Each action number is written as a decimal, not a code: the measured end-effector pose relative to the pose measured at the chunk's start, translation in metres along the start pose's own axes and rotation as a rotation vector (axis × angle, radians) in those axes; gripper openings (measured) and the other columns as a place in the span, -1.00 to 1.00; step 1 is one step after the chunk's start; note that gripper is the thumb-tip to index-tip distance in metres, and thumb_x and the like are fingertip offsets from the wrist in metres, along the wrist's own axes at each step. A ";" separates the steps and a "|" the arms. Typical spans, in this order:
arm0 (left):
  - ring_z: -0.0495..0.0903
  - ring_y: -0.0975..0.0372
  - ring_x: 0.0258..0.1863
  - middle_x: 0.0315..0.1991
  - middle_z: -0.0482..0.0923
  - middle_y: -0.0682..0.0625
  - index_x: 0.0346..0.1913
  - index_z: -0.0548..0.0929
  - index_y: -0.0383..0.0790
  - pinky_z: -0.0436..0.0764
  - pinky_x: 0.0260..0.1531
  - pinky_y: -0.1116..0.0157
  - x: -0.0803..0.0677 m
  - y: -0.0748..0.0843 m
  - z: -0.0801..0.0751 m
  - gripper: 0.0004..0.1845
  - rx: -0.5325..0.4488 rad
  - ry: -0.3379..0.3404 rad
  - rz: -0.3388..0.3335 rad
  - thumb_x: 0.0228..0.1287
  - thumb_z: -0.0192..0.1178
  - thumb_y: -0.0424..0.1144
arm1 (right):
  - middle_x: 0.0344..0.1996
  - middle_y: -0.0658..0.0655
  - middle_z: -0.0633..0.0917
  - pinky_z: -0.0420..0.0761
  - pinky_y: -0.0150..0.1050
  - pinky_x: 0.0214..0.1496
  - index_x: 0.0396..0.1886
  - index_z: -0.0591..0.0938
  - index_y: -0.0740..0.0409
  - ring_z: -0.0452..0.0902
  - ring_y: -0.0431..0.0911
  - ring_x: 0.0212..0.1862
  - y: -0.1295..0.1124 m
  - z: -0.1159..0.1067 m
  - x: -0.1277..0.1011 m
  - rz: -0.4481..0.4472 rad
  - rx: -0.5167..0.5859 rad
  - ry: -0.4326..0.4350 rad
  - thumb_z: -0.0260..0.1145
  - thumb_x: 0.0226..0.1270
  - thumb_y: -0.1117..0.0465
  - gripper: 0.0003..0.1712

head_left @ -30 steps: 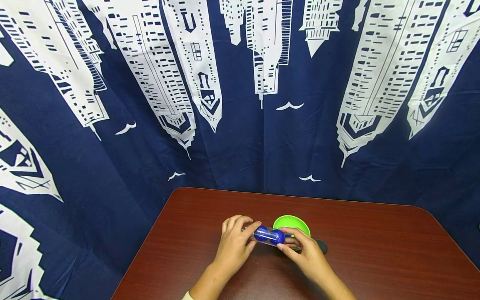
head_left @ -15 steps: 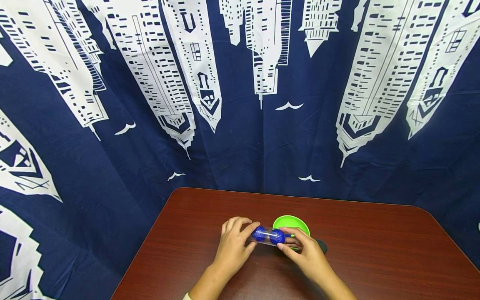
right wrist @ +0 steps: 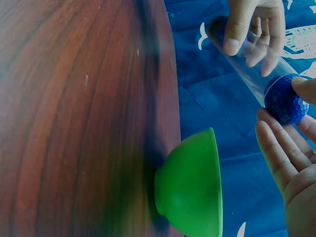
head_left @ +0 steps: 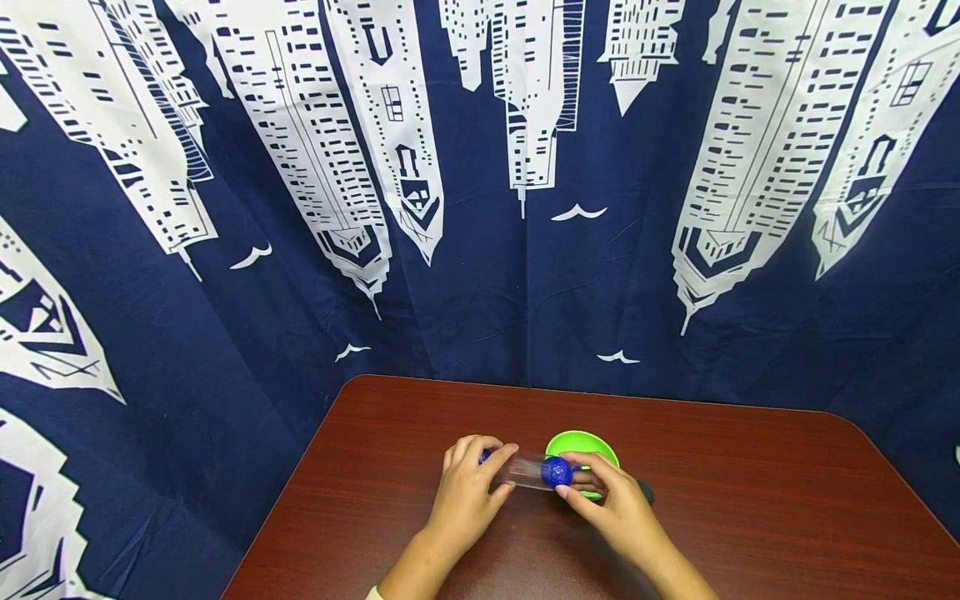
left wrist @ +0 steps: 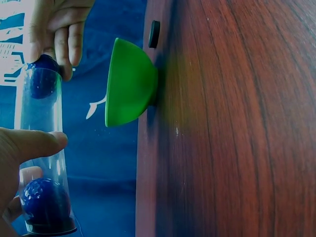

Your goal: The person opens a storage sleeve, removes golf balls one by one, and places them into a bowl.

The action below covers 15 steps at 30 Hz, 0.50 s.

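A clear plastic tube (head_left: 525,472) is held level just above the brown table (head_left: 750,517), one hand at each end. My left hand (head_left: 480,471) grips its left end, thumb on top. My right hand (head_left: 592,487) pinches its right end. One blue dimpled ball (head_left: 557,472) sits inside at the right end, and a second blue ball (head_left: 485,456) shows behind my left fingers. In the left wrist view the tube (left wrist: 42,143) holds a ball (left wrist: 44,205) by my left hand and another ball (left wrist: 43,79) under the right fingers (left wrist: 61,37).
A green bowl (head_left: 582,442) stands on the table just behind the tube's right end; the right wrist view shows the bowl (right wrist: 195,187) below the ball (right wrist: 284,101). A small black cap (head_left: 645,492) lies right of my right hand. A blue city-print curtain (head_left: 480,208) hangs behind.
One blue ball has rolled left inside the tube, from beside the other ball to the end in my left hand. Both hands have stayed nearly where they were.
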<state>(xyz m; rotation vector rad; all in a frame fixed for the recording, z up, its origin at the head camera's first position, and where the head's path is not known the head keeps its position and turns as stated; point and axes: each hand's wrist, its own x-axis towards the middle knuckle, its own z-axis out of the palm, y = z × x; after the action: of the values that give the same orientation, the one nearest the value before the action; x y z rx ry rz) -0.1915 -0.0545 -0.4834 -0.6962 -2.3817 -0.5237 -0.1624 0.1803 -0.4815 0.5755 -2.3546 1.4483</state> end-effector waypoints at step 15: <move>0.46 0.19 0.13 0.07 0.54 0.12 0.18 0.66 0.06 0.52 0.17 0.07 -0.001 -0.006 0.001 -0.39 -0.025 -0.021 -0.050 0.00 0.60 -0.12 | -0.13 -0.02 0.68 0.75 -0.31 -0.15 0.09 0.65 0.21 0.71 -0.32 -0.16 0.009 -0.016 0.009 -0.038 -0.133 0.073 0.55 0.11 0.38 -0.49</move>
<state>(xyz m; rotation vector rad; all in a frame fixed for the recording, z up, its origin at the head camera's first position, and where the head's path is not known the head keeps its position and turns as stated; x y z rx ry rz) -0.1950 -0.0593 -0.4862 -0.6577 -2.4211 -0.5708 -0.1739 0.1972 -0.4775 0.5198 -2.3481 1.2636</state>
